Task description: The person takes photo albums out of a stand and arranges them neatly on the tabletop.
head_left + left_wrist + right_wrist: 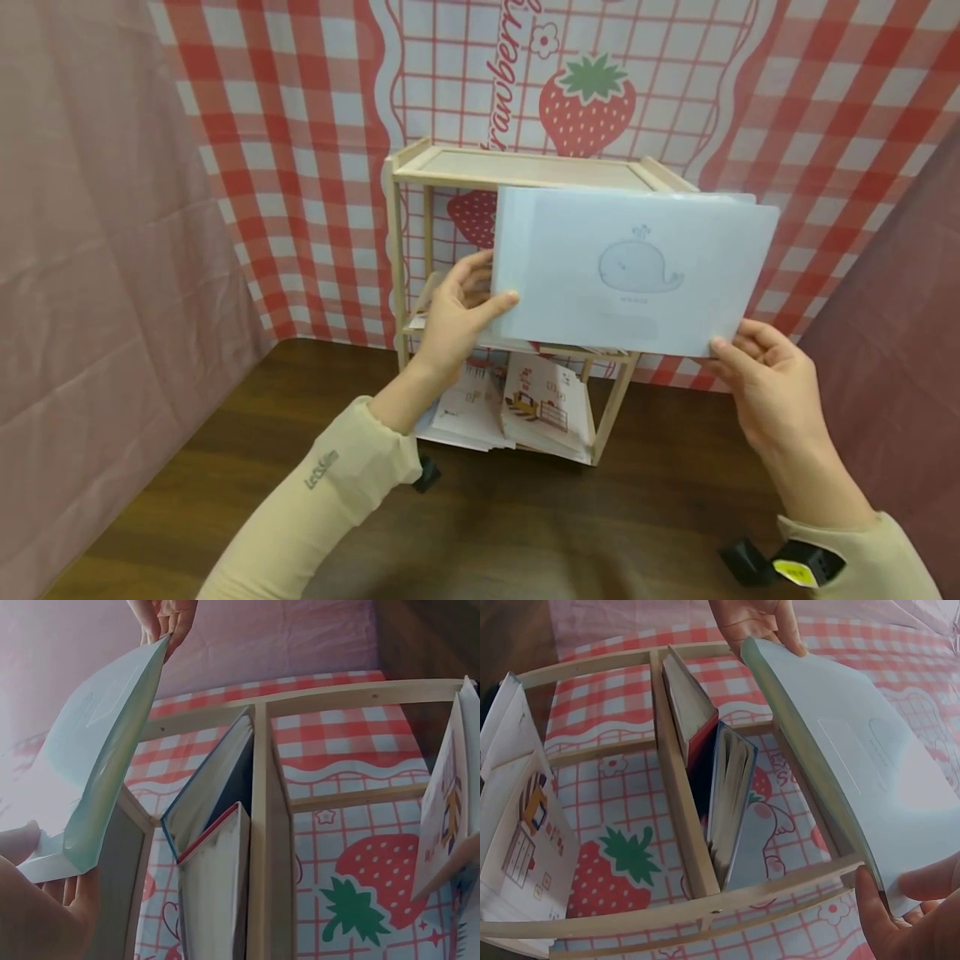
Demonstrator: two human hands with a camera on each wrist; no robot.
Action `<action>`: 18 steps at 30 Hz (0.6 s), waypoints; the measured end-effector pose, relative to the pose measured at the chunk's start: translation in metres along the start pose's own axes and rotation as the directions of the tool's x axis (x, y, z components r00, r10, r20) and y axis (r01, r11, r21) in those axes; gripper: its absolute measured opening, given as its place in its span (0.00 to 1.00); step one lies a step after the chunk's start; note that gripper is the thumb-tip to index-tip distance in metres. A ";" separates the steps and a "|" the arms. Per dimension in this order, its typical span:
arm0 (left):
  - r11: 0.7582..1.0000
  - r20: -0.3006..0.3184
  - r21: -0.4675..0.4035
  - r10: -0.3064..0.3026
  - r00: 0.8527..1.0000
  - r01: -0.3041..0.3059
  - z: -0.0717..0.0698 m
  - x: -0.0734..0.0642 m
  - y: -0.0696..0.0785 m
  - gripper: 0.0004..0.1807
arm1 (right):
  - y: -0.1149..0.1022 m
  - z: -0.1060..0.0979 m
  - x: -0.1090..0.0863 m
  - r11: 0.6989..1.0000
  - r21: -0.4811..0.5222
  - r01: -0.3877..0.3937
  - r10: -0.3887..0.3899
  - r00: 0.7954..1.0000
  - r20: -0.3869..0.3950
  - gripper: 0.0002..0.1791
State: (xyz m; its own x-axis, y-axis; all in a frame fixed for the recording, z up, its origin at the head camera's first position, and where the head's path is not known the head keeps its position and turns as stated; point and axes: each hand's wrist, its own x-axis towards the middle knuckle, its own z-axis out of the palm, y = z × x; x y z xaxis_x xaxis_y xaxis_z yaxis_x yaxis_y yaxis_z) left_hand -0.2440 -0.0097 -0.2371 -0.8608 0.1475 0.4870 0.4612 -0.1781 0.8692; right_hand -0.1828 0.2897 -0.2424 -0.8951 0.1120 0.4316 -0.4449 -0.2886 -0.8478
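A pale, translucent document folder (637, 271) with a whale drawing on its cover is held up in front of a small wooden shelf (525, 169). My left hand (461, 308) grips its left end, thumb on the front and fingers behind. At the lower right corner, my right hand (776, 383) pinches it between thumb and fingers. In the left wrist view the folder (112, 735) looks thick along one edge. Two hardcover books (731, 795) lean on the shelf's middle tier behind it, mostly hidden in the head view.
Several white printed booklets (543, 400) lean on the shelf's bottom tier. A red-checked strawberry cloth (322, 167) hangs behind the shelf. Pink curtains (97, 208) stand at both sides, above a dark wooden surface (247, 467).
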 end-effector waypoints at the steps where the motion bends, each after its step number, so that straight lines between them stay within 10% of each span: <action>1: 1.000 0.003 -0.001 0.002 1.000 -0.002 0.001 0.000 -0.001 0.29 | 0.001 -0.001 0.000 1.000 0.002 -0.001 0.001 1.000 0.001 0.10; 18: 0.999 0.027 0.006 -0.047 0.999 0.047 0.013 -0.005 -0.010 0.28 | 0.008 -0.020 -0.006 0.999 0.049 0.011 -0.012 1.000 0.016 0.11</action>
State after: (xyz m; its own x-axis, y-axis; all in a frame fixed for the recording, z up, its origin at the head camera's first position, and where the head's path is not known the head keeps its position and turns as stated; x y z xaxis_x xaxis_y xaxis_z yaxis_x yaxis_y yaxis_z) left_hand -0.2415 0.0037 -0.2475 -0.8755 0.1821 0.4475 0.4215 -0.1650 0.8917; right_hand -0.1818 0.3055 -0.2580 -0.8892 0.1003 0.4465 -0.4528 -0.3340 -0.8267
